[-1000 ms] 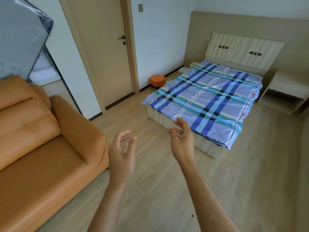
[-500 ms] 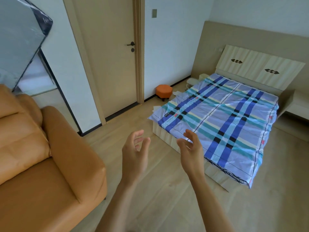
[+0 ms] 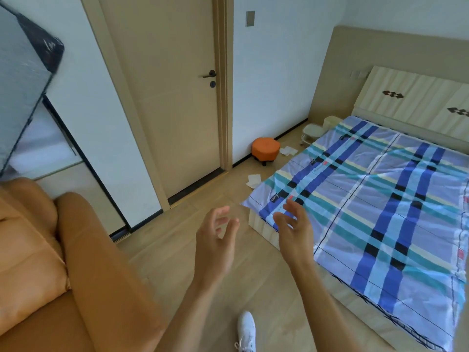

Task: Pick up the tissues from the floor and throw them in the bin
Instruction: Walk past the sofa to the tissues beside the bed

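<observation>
Both forearms reach forward at chest height; the left hand and right hand hang apart over the wooden floor, fingers loosely curled and spread, grasping nothing. One tissue lies on the floor between the door and the bed's near corner; more tissues lie just beside the orange stool; a pale bin stands beyond, by the headboard. Since half a second ago the view has advanced, the tissues now showing clearly and a white shoe appearing below.
</observation>
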`<state>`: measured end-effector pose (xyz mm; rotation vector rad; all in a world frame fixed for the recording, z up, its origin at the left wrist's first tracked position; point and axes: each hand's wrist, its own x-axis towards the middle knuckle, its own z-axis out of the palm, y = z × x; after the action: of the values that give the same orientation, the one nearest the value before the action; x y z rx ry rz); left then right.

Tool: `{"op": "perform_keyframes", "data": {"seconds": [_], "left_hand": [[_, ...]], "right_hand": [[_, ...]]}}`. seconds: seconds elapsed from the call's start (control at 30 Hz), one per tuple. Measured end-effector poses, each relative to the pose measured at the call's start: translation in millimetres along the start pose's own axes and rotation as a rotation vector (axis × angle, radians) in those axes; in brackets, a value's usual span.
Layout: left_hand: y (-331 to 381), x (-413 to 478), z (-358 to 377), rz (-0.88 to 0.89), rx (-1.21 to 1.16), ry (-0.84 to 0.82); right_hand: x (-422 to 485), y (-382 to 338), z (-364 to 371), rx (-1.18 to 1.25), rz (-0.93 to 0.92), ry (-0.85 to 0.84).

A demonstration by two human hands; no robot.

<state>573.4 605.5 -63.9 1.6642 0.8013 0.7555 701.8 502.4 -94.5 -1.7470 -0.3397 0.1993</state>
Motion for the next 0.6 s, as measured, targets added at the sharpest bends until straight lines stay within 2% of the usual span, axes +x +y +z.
{"op": "perform_keyframes", "data": {"seconds": [0.23,0.4,0.6], "left_hand": [[2.2,162.9,10.9,0.025,0.035,0.085],[-2.9,241.2,9.6,-0.012,0.027,0.144],[-35.3,367.7,27.7,-0.032,0.029,0.076]], "right_hand": [[165.7,-20.8,97.1,0.009,-0.064,-0.104],[235.8,-23.4,144.9,0.021,-0.035,-0.166],[333.2,-3.1,206.1,-0.023,0.016,-0.134]]}}
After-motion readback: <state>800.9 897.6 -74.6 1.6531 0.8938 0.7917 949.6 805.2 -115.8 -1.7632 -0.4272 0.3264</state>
